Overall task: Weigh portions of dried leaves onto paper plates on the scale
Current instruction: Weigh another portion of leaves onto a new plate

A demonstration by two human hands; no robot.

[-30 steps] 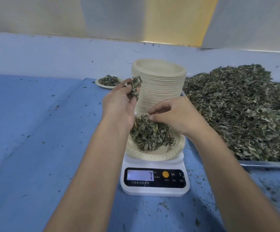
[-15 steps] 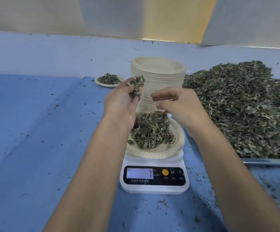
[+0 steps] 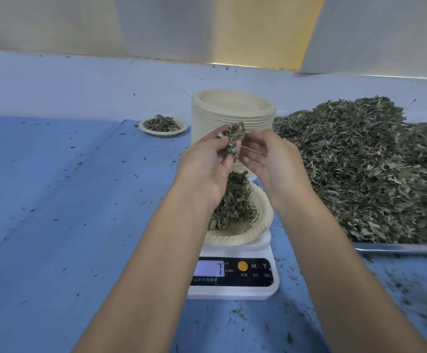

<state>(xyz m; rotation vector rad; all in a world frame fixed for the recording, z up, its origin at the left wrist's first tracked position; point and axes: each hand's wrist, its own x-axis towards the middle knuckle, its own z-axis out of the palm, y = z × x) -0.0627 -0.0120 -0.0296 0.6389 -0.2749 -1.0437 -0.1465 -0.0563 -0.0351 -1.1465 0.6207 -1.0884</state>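
Dried leaf, grey-green: a small clump (image 3: 234, 138) is pinched between the thumb and curled fingers of the left hand (image 3: 207, 164), held up at centre frame, directly above the paper plate (image 3: 260, 225) on the scale (image 3: 232, 289).

Right hand (image 3: 273, 161) is just beside the clump, fingers loosely curled toward it, tips at its edge. Cannot tell whether they have nipped any leaf.

Judgement: the clump acts as a reserve kept over the plate so bits picked off fall straight onto the portion (image 3: 232, 207) heaped there; fine trimming toward a target weight. The display (image 3: 211, 268) shows 7; the unit is unreadable.

Supply is arranged for short reaches:
- loose pile (image 3: 373, 169) at right of frame, on a metal tray (image 3: 398, 248)
- stack of plates (image 3: 232, 108) directly behind the scale
- one filled plate (image 3: 162, 126) set aside toward upper centre-left, well apart from the scale

Surface: a blue sheet (image 3: 54, 200), creased, peppered with leaf fragments, densest at lower right near the tray. Beyond it a paler blue-grey strip runs to the wall (image 3: 54, 21), which has off-white panels and a yellow section at upper centre. Lighting is dim and even.
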